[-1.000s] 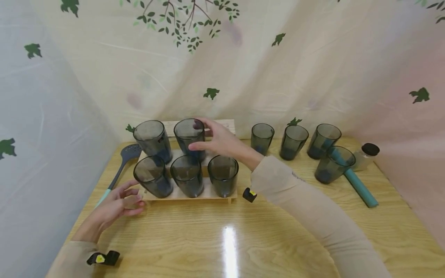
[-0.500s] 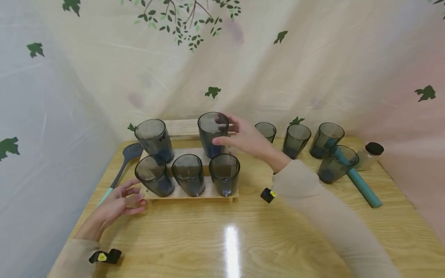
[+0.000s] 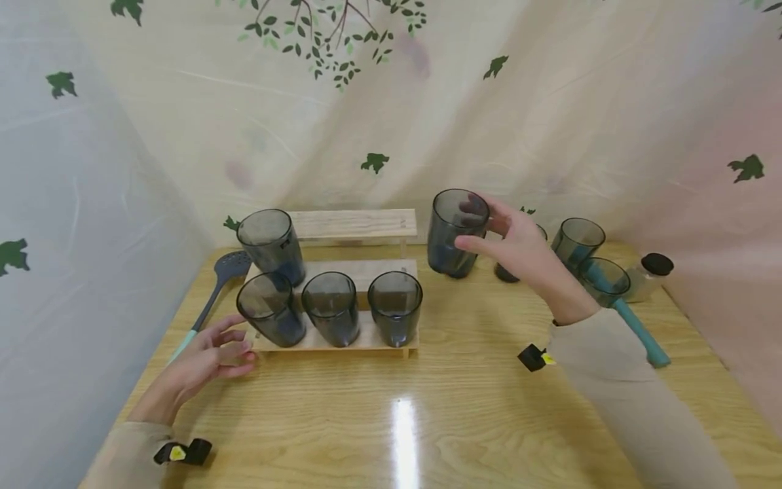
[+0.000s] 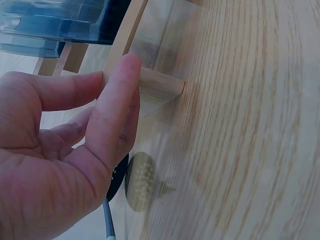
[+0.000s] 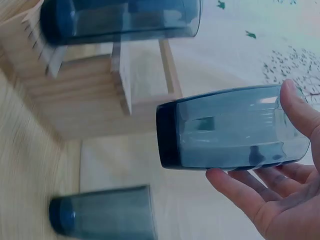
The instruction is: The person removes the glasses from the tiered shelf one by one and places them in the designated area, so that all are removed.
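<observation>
Cloth-screened spot w/ kitchen stuff; rm. type unclear.
Leaf-print cloth (image 3: pixel 305 149) hung round a wood-grain surface (image 3: pixel 305 414), w/ smoky glasses (image 3: pixel 330 309), stepped wood rack (image 3: pixel 351 223), slotted spoon (image 3: pixel 231 265), jar (image 3: pixel 643 280) w/ blk lid.

Item one: a blue-tinted glass (image 5: pixel 220 135), centre right, dark base toward the left; we see the right hand (image 5: pixel 287 210) grip it from the right edge, thumb (image 5: pixel 296 107) along its upper side, fingers (image 5: pixel 235 190) along its lower side. Item two: we count a second blue glass (image 5: pixel 120 20), upper left, overlapping a pale wooden rack (image 5: pixel 90 95). Item three: we record a third glass (image 5: pixel 107 212), lower left, slightly blurred. Also, we note a wooden surface (image 5: pixel 22 165), far left, and a pale backdrop (image 5: pixel 220 55), green leaf prints at upper right.
</observation>
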`<state>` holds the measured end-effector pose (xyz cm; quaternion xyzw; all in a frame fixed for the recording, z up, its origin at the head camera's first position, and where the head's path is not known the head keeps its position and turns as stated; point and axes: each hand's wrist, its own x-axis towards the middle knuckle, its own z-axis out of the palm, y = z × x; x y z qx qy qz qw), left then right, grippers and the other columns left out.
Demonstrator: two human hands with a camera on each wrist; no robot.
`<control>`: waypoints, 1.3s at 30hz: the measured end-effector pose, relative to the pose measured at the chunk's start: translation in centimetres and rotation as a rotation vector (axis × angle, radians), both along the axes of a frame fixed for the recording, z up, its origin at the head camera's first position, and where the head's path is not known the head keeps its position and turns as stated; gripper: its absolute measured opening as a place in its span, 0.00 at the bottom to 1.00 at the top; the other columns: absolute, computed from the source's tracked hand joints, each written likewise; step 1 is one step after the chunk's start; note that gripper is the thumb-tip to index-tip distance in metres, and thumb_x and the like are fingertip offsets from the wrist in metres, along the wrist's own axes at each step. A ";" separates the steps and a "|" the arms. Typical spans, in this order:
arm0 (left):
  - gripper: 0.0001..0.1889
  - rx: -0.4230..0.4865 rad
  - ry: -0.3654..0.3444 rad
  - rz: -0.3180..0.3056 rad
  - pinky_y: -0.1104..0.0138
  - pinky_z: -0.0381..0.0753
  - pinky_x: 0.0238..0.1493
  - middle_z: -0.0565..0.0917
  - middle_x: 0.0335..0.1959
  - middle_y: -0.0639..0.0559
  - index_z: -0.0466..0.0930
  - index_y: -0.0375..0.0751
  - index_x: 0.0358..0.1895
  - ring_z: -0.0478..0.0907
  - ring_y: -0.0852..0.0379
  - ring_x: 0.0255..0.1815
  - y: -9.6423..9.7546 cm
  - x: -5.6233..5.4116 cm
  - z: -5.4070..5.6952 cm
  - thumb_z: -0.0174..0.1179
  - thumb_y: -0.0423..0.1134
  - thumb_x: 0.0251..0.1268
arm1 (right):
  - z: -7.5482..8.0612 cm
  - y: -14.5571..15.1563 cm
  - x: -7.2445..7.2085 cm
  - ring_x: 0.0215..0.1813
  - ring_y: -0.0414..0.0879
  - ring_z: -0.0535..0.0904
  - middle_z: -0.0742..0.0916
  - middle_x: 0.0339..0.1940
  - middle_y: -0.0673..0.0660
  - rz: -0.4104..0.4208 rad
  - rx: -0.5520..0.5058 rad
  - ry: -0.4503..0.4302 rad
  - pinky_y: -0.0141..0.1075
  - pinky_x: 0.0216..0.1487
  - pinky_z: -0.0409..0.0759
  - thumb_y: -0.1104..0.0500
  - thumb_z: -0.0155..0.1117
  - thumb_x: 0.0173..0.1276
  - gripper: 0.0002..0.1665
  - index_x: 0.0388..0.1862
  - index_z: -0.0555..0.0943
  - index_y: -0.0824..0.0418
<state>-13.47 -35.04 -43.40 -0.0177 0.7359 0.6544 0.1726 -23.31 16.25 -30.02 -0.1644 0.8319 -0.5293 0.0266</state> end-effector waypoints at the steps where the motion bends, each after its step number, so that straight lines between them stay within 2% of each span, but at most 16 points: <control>1: 0.36 0.000 0.000 0.002 0.56 0.88 0.50 0.63 0.56 0.38 0.43 0.30 0.77 0.82 0.50 0.46 0.0 0.0 0.0 0.55 0.31 0.77 | -0.1 0.6 0.2 0.71 0.48 0.71 0.76 0.71 0.49 -0.028 0.017 -0.002 0.59 0.72 0.67 0.41 0.75 0.63 0.48 0.79 0.64 0.40; 7: 0.36 -0.001 -0.007 0.013 0.57 0.88 0.50 0.63 0.55 0.38 0.44 0.31 0.77 0.82 0.50 0.46 0.0 0.0 0.0 0.55 0.31 0.76 | -1.6 3.8 1.5 0.74 0.52 0.67 0.74 0.74 0.54 -0.163 0.109 0.011 0.61 0.71 0.67 0.38 0.75 0.61 0.54 0.81 0.59 0.40; 13: 0.36 -0.004 -0.007 0.011 0.56 0.88 0.50 0.63 0.56 0.37 0.43 0.29 0.77 0.83 0.50 0.46 0.0 0.2 0.0 0.55 0.31 0.77 | -4.5 6.5 3.0 0.70 0.59 0.72 0.77 0.70 0.63 -0.217 0.137 0.062 0.66 0.67 0.69 0.44 0.76 0.64 0.53 0.82 0.59 0.47; 18: 0.37 -0.011 -0.005 0.011 0.56 0.88 0.50 0.63 0.56 0.37 0.41 0.30 0.78 0.83 0.50 0.46 0.0 0.2 -0.1 0.54 0.31 0.77 | -6.8 8.4 3.9 0.70 0.64 0.69 0.76 0.70 0.67 -0.249 0.153 0.033 0.69 0.63 0.68 0.45 0.75 0.66 0.54 0.83 0.56 0.51; 24: 0.37 -0.011 0.000 0.010 0.55 0.87 0.50 0.63 0.56 0.37 0.41 0.29 0.78 0.83 0.49 0.46 -0.2 0.0 -0.1 0.55 0.31 0.76 | -9.1 9.4 3.9 0.70 0.66 0.69 0.75 0.70 0.68 -0.312 0.167 0.034 0.68 0.61 0.71 0.44 0.74 0.65 0.56 0.84 0.54 0.52; 28: 0.37 -0.010 -0.003 0.011 0.56 0.88 0.50 0.63 0.56 0.38 0.41 0.30 0.78 0.83 0.50 0.46 -0.1 0.0 0.0 0.55 0.31 0.76 | -10.2 9.4 3.9 0.69 0.65 0.71 0.75 0.71 0.66 -0.373 0.164 0.033 0.63 0.60 0.74 0.43 0.74 0.65 0.56 0.84 0.54 0.52; 33: 0.38 0.006 -0.005 0.009 0.56 0.88 0.50 0.64 0.55 0.38 0.41 0.30 0.78 0.83 0.51 0.45 0.1 0.0 0.1 0.55 0.30 0.76 | -10.9 9.5 4.0 0.70 0.64 0.71 0.76 0.70 0.67 -0.401 0.161 0.023 0.62 0.60 0.74 0.41 0.74 0.65 0.56 0.84 0.54 0.51; 39: 0.37 0.010 -0.007 0.018 0.56 0.88 0.50 0.63 0.56 0.37 0.42 0.30 0.78 0.83 0.50 0.45 0.1 0.1 0.1 0.55 0.30 0.76 | -11.4 9.6 3.9 0.70 0.67 0.69 0.75 0.70 0.70 -0.391 0.169 0.008 0.66 0.61 0.72 0.40 0.74 0.64 0.58 0.84 0.53 0.53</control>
